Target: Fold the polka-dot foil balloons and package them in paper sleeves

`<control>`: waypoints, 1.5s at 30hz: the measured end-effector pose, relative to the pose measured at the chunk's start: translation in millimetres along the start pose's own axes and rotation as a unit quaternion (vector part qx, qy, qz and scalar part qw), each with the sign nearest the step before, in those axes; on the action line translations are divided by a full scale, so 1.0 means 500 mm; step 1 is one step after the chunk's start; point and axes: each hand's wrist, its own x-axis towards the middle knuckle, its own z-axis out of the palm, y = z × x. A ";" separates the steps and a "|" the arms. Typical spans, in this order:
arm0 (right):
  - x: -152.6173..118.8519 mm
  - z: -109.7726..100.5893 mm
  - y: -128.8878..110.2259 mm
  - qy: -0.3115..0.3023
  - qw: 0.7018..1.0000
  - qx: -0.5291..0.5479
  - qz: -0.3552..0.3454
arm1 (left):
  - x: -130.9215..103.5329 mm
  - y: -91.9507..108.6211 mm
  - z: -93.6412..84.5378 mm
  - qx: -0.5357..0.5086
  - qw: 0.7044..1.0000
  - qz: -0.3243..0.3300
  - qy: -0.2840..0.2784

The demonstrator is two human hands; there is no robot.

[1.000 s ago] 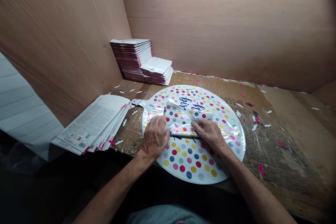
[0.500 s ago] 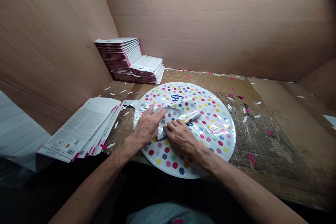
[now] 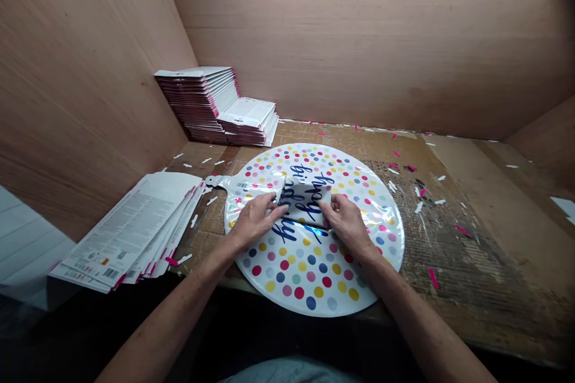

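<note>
A round foil balloon [image 3: 309,278], white with coloured dots and dark blue lettering, lies flat with its narrow tail [image 3: 218,182] pointing left. Over its middle is a small, shiny folded piece of film [image 3: 302,206], roughly rectangular. Lettering shows on or through it; I cannot tell which. My left hand [image 3: 255,219] pinches the left side of this piece between thumb and fingers. At the opposite side, my right hand [image 3: 348,222] grips the right edge, thumb on top. Both hands are above the balloon's face, and parts of the lettering are covered.
Printed cardboard sleeves [image 3: 135,221] lie fanned at the left edge. A tall stack of folded cards [image 3: 197,105] stands in the back left corner. Wooden panels [image 3: 359,36] enclose the worktop [image 3: 449,239], where pink and white paper scraps are scattered. White sheets hang at far left.
The film piece has gone from a loosely rolled, slanted shape to a smaller flat rectangle. My right hand has moved right to its edge; more of the balloon's lettering shows.
</note>
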 end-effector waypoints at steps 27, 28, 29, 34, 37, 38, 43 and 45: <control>-0.008 0.026 -0.094 -0.205 0.962 -0.062 -0.170 | -0.029 0.042 0.040 -0.277 0.941 -0.103 0.164; -0.014 0.033 -0.101 -0.219 0.960 -0.035 -0.170 | -0.038 0.043 0.037 -0.292 0.936 -0.099 0.172; -0.020 0.039 -0.107 -0.232 0.957 -0.019 -0.175 | -0.049 0.041 0.031 -0.293 0.935 -0.096 0.177; -0.045 0.037 -0.088 -0.213 0.958 0.009 -0.192 | -0.131 -0.031 -0.061 -0.035 0.952 -0.133 0.274; -0.050 0.016 -0.038 -0.223 0.964 0.027 -0.140 | -0.184 -0.107 -0.149 0.281 0.885 -0.235 0.289; -0.051 0.010 -0.024 -0.228 0.965 0.030 -0.128 | -0.196 -0.129 -0.174 0.347 0.865 -0.276 0.235; -0.063 -0.005 0.001 -0.241 0.962 0.062 -0.108 | -0.210 -0.180 -0.223 0.420 0.860 -0.285 0.046; -0.066 -0.005 -0.004 -0.240 0.961 0.079 -0.109 | -0.207 -0.181 -0.224 0.430 0.861 -0.269 0.025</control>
